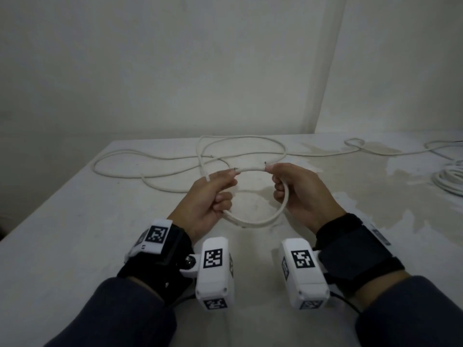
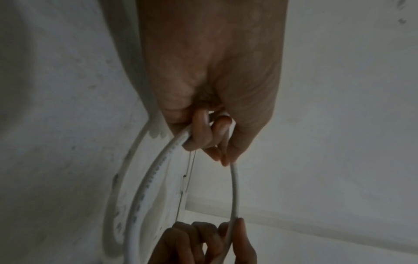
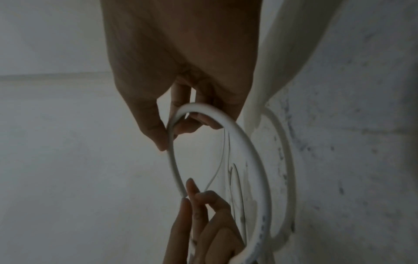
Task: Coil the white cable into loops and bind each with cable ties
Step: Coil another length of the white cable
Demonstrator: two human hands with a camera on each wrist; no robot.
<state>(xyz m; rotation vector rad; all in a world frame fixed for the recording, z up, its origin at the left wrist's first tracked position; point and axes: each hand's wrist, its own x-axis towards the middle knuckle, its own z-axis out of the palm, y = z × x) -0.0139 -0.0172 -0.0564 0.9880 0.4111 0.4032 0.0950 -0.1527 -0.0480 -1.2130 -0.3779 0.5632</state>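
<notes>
I hold one loop of the white cable (image 1: 253,222) above the table, a hand on each side. My left hand (image 1: 225,181) pinches the loop's left side, with lower fingers curled round the strand. My right hand (image 1: 275,176) grips the right side, fingers wrapped round it. A short upper stretch (image 1: 250,169) spans between the two hands. The left wrist view shows my left hand (image 2: 214,139) closed on the cable (image 2: 156,169). The right wrist view shows my right hand (image 3: 176,125) on the cable (image 3: 248,151). No cable tie is visible.
The rest of the cable (image 1: 150,159) sprawls in loose bends over the far half of the white table (image 1: 75,221) and trails right. A separate white coil (image 1: 451,179) lies at the right edge. Walls close the back and right; the table's left edge drops off.
</notes>
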